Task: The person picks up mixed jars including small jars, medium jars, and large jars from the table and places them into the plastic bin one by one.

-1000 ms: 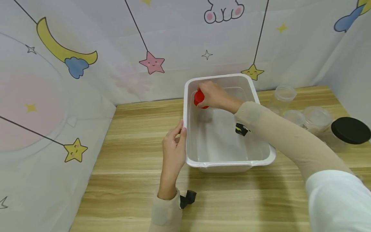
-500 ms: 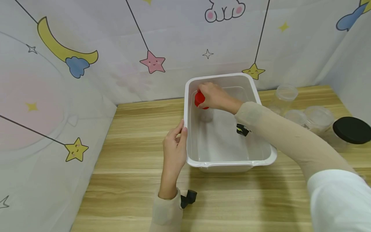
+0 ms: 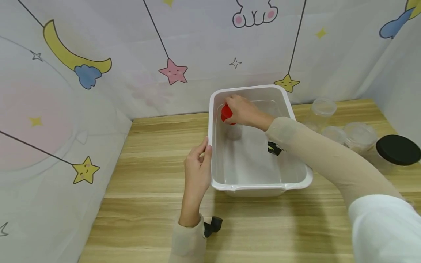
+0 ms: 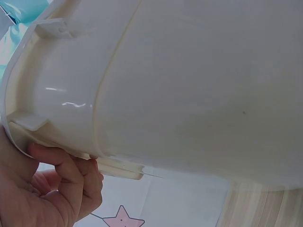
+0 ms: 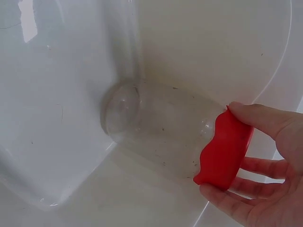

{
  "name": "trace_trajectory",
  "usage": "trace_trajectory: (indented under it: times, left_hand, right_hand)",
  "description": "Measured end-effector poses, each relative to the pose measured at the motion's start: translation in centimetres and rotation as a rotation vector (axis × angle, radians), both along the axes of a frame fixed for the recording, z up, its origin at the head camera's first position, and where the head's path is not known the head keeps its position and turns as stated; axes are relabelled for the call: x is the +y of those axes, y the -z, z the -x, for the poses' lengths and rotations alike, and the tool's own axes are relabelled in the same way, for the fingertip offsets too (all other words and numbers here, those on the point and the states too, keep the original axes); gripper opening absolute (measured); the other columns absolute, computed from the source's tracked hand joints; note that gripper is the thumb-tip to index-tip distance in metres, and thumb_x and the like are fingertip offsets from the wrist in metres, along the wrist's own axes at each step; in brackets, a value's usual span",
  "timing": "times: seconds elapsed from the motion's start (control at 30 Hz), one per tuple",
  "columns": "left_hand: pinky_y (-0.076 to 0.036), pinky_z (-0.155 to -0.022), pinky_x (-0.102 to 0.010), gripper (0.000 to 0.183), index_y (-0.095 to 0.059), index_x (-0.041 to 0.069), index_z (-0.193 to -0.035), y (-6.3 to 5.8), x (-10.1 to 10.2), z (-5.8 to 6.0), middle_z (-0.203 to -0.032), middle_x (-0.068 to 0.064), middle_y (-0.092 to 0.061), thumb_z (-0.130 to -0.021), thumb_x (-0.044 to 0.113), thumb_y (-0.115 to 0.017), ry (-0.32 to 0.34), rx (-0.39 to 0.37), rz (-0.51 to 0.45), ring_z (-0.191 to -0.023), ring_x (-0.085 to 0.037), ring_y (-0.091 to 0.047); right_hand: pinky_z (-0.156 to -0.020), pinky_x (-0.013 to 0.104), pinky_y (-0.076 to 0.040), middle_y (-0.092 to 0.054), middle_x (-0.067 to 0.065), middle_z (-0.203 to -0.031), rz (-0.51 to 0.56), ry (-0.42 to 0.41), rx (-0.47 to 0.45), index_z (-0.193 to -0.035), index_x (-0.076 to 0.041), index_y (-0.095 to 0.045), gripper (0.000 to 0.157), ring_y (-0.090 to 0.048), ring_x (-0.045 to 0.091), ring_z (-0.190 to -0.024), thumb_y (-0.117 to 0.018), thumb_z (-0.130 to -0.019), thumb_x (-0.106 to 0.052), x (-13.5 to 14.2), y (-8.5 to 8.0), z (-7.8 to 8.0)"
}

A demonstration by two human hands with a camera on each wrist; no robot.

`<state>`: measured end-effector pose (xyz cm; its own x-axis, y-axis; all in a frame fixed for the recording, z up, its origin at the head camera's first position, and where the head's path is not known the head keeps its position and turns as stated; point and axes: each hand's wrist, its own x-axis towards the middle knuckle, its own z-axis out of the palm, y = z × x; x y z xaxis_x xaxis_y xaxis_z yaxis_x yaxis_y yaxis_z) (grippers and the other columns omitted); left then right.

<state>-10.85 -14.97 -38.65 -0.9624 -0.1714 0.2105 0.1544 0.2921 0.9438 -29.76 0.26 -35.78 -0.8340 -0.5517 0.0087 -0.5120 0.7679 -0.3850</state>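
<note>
My right grip (image 3: 241, 110) is closed round the red lid with a wavy lower edge (image 5: 226, 151), thumb on one side and fingers spread along the other, so the lid sits between them at my fingertips. The lid caps a clear cylindrical jar (image 5: 161, 127), whose see-through wall shows small dark specks; the jar body reaches away from my fingers, below the lid, and its base meets the floor of the white rectangular plastic tub (image 3: 253, 160) in the far left corner. My left grip (image 3: 198, 168) is curled on the tub's left rim, fingertips tucked under it against the outside wall, well apart from the jar. At my right wrist a small black block (image 3: 274, 148) bears a yellow mark too small for me to read; another black fitting (image 3: 213, 226) sticks out beside my left beige sleeve (image 3: 187, 243). The tub stands on the wood-grain bench (image 3: 158, 160). To its right, partly behind my right arm, are several clear round containers (image 3: 360, 135) and a clear jar with a flat black lid (image 3: 398, 150). Behind hangs a white cloth (image 3: 200, 33) printed with smiling stars, a moon and blue clouds.
</note>
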Motion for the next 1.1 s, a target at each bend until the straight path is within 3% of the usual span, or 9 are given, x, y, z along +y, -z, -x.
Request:
trace_trajectory:
  times: [1.1]
  left_hand:
    - [-0.061,-0.073,-0.042,0.04,-0.055,0.0,-0.139,0.0,0.0,0.0,-0.112,-0.022,-0.062,-0.105,0.019,-0.054,-0.014,-0.009,0.003,-0.09,-0.036,-0.072]
  right_hand:
    - [-0.091,0.042,-0.055,-0.058,0.02,-0.12,-0.019,0.0,-0.055,-0.123,0.004,-0.057,0.053,-0.053,0.032,-0.11,-0.082,-0.081,-0.018,0.7,-1.3,0.2]
